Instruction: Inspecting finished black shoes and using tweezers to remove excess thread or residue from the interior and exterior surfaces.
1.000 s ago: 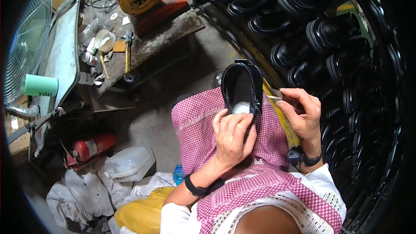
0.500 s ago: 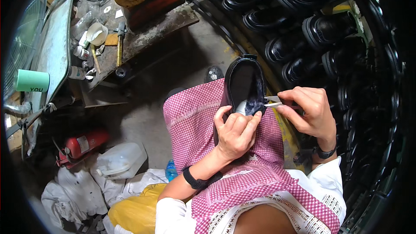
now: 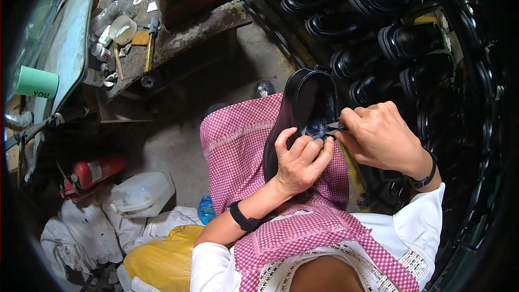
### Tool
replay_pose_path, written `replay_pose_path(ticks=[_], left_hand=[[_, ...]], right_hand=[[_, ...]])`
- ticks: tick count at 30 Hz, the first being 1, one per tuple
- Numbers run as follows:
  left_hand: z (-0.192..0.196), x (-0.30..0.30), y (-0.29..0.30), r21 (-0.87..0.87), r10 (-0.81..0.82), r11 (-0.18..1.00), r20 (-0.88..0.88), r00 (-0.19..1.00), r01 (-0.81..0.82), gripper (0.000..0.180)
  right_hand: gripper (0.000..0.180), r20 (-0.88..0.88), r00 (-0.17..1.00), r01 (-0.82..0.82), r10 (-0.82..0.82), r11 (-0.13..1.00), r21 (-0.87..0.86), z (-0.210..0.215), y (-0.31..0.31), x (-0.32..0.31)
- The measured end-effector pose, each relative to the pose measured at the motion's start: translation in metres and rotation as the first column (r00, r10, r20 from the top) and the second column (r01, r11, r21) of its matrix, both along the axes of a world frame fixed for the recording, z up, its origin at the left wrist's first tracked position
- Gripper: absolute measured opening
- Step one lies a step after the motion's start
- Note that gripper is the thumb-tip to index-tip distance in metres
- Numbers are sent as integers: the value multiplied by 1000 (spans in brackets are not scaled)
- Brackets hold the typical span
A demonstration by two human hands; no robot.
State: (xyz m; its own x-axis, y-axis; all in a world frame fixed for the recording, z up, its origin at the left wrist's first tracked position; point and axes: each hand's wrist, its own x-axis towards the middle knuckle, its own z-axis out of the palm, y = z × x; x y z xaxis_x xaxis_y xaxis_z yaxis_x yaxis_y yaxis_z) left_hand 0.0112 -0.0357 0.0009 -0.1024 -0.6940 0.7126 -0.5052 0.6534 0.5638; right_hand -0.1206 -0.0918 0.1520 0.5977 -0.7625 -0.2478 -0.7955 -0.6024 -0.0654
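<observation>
A black leather shoe (image 3: 279,121) lies on my lap over the pink checked apron (image 3: 238,138), its dark opening facing up. Fuzzy bluish-grey lining shows inside, near my fingers. My left hand (image 3: 300,163) is curled over the shoe's near part, fingertips pressing at the edge of the opening. From the right, my right hand (image 3: 381,132) pinches small metal snips (image 3: 334,126), whose pointed blades reach the opening's right rim beside my left fingertips. The handle end is hidden within my right hand.
Black shoes (image 3: 408,40) fill the rack on the right. A worn workbench (image 3: 189,38) with a hammer (image 3: 151,43) and a white tub (image 3: 122,30) stands at far left. Below it are a red fire extinguisher (image 3: 92,173), a translucent jug (image 3: 143,194) and a yellow sack (image 3: 162,254).
The snips have moved left to the shoe's rim, their blades closer together. My right hand has turned more palm-down. The shoe has tilted slightly, while my left hand still grips it.
</observation>
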Motion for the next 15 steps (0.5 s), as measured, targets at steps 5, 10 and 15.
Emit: replay_pose_path(ticks=[5,10,15], left_hand=[[-2,0,0,-13,-4,1000,-4,1000,4,24],[-2,-1,2,-24,-12,1000,-2,1000,12,23],[-1,-1,4,-25,-1,1000,-8,1000,1,22]], right_hand=[[21,-80,996,-32,28,999,-41,-3,2,9],[20,-185,981,-80,59,991,-106,-7,12,14],[19,-171,981,-113,88,983,-147,-7,15,8]])
